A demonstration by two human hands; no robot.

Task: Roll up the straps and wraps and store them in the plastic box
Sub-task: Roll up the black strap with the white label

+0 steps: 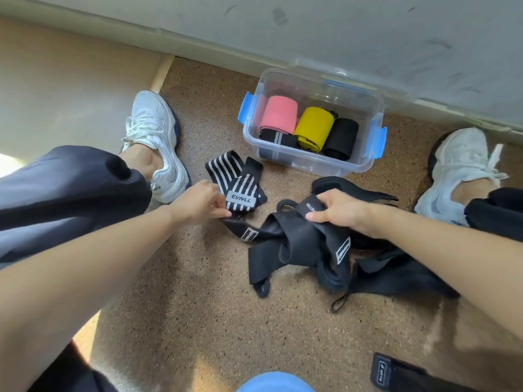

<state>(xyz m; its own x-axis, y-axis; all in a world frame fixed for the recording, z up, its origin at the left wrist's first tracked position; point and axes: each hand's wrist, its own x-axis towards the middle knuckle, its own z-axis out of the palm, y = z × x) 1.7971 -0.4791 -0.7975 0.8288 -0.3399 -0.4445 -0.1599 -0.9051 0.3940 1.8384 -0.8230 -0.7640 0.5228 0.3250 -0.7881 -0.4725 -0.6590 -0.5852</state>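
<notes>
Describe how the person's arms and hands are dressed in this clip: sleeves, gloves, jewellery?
Both forearms are bare up to the frame edge, with no sleeves showing. The left hand and right hand wear no gloves, and no rings, watch or wristbands are visible. Below the arms, dark blue-grey trousers and white lace-up sneakers are worn.

Legible: "EVNLL" on grey patch (240, 198) of striped wrap (226, 171); partial "ANTA" on white shoe (158, 154); other strap labels unreadable.

speckled cork floor (198, 278), grey wall (339, 29)
</notes>
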